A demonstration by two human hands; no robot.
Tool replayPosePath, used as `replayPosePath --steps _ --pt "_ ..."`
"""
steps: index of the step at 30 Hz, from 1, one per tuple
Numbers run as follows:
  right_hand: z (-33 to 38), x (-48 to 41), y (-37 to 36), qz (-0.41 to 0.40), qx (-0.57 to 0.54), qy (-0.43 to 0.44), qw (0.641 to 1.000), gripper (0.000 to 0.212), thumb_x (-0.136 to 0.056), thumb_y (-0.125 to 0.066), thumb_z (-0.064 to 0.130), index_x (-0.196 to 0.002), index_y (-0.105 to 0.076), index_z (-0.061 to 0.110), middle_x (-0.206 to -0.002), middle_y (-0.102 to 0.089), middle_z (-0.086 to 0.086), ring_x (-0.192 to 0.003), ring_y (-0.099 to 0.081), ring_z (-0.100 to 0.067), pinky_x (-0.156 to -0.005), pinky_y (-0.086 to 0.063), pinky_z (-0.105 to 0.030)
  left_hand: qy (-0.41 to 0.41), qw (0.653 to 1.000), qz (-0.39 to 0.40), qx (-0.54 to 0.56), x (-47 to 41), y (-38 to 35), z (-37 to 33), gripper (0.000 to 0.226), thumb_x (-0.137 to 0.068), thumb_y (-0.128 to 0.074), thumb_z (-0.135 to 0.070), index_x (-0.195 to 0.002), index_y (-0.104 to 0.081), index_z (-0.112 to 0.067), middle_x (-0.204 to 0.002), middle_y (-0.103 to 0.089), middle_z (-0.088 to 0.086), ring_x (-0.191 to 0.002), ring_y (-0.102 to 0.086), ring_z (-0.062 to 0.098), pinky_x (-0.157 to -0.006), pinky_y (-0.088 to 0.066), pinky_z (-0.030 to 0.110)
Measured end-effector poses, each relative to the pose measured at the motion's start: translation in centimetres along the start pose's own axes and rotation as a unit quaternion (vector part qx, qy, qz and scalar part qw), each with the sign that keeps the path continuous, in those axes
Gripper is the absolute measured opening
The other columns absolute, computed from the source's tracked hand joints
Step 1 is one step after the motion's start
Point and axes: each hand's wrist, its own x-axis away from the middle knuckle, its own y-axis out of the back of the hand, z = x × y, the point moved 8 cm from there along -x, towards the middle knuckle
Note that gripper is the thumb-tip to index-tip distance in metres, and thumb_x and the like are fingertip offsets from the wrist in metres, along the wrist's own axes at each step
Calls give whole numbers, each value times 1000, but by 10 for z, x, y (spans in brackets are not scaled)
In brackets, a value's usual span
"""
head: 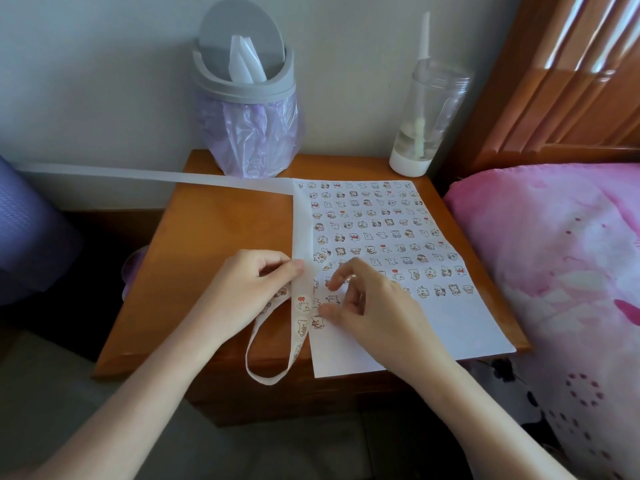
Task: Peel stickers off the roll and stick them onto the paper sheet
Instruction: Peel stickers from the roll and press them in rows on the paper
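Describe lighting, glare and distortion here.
Head view: bright glare streaks the brown wooden slatted headboard; the white paper sheet and the white sticker strip pinched by the left hand are evenly lit and sharp; wide-angle distortion stretches the forearms; the lower-left floor is dim.

You had no readable text or numbers in view; the stickers (367,233) on your paper sheet (433,327) bore only cartoon drawings.

Soft daylight from the right, dim left side, wide-angle edge bending.

bin (244,81), bottle (424,133) along back
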Motion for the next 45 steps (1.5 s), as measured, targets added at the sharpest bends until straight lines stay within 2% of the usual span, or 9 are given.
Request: replayPosePath --steps 3,7,13,16,19,24,32,35,45 --pt "-1 0 2 -2 -9 3 1000 17 -84 -65 40 -88 -52 31 -63 -50 7 -56 -44 -6 -57 -35 -20 -1 1000 -3 -6 1 0 0 26 -90 -53 -38 -79 -73 -26 -76 -72 -1 -74 -68 20 -74 -53 46" --pt "1 0 -2 20 8 5 1000 33 -74 -69 52 -90 -51 30 -63 -46 10 -56 -43 -5 -57 -34 -20 2 1000 -8 -5 0 0 0 25 -90 -54 -37 -79 -73 -26 -76 -73 -3 -73 -69 17 -75 -53 46" --pt "-1 -1 1 21 -25 19 999 10 -87 -63 34 -89 -54 30 -66 -51 9 -54 -44 -3 -55 -34 -16 5 1000 -10 3 0 0 2 27 -91 -54 -37 -75 -72 -25 -74 -72 -4 -72 -69 17 -72 -53 43" --pt "3 -2 9 -8 -140 27 990 8 -91 -58 22 -88 -58 29 -76 -61 11 -59 -51 -6 -55 -39 -17 6 999 -21 38 0 2 3 27 -92 -54 -33 -77 -73 -22 -74 -73 -7 -70 -69 8 -67 -52 25" --pt "11 -3 10 -21 -220 41 974 5 -88 -62 27 -87 -61 32 -88 -67 15 -79 -62 -6 -64 -52 -23 -11 995 -61 77 2 7 -1 27 -91 -54 -31 -75 -72 -18 -71 -72 -3 -66 -67 8 -56 -45 11" --pt "19 -2 8 -28 -276 60 959 11 -80 -74 22 -88 -67 21 -86 -71 8 -78 -66 -11 -69 -58 -38 -35 989 -101 104 6 11 -8 29 -91 -55 -33 -74 -70 -15 -66 -69 4 -62 -65 11 -55 -44 17" --pt "21 -1 14 -43 -316 63 946 9 -81 -71 6 -85 -72 14 -76 -71 4 -68 -65 -6 -58 -55 -22 -15 982 -85 169 10 10 -13 37 -88 -54 -40 -75 -72 -11 -71 -72 6 -67 -69 15 -63 -51 20" --pt "19 -2 17 -54 -320 59 944 9 -82 -71 7 -88 -72 14 -77 -72 3 -66 -65 -6 -58 -55 -20 -12 984 -46 169 13 4 -17 28 -86 -58 -35 -76 -72 -13 -72 -73 2 -66 -70 10 -58 -49 10" --pt "22 0 18 -72 -306 64 947 9 -82 -71 10 -84 -73 19 -74 -72 6 -63 -65 -6 -60 -54 -19 -31 990 -68 121 14 7 -18 21 -82 -62 -34 -73 -73 -18 -68 -72 -2 -64 -69 11 -56 -49 14"
